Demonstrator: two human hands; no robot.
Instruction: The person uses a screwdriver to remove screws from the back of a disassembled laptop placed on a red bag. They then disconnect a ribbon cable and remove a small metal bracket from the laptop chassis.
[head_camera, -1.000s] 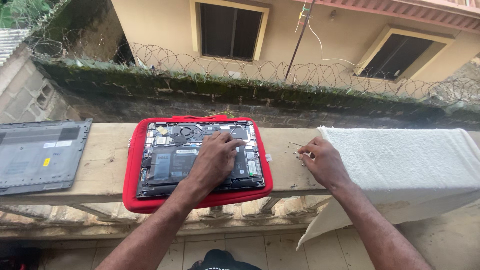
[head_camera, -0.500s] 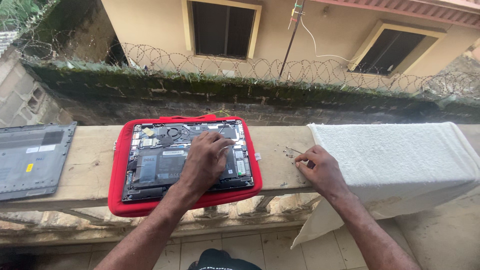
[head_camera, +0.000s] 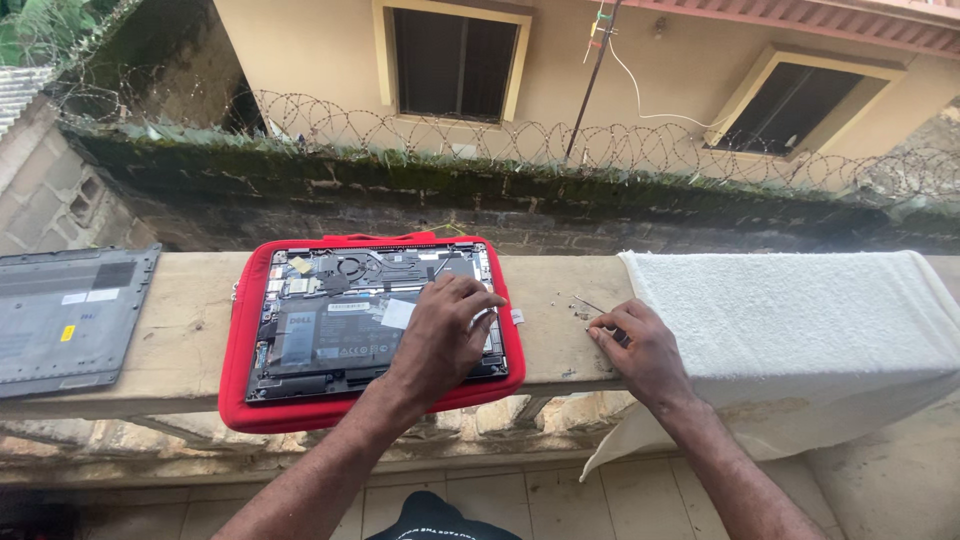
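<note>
Just opened laptop (head_camera: 340, 320), innards exposed.

Left hand (head_camera: 445, 335) hides the opened laptop's (head_camera: 340, 320) right part, grey cover (head_camera: 65, 320) cut off at frame's left edge, small bits by right hand (head_camera: 640, 345) too tiny to ID.

Opened laptop (head_camera: 340, 320) lay flat, bottom cover off, internals up: black battery, fan, circuit board showed. It sat on a red sleeve (head_camera: 240, 400) on the concrete ledge, left hand's (head_camera: 445, 335) palm covering its right part. Small screws (head_camera: 582, 312) lay scattered on the ledge, touching the right hand's (head_camera: 640, 345) fingertips.
</note>
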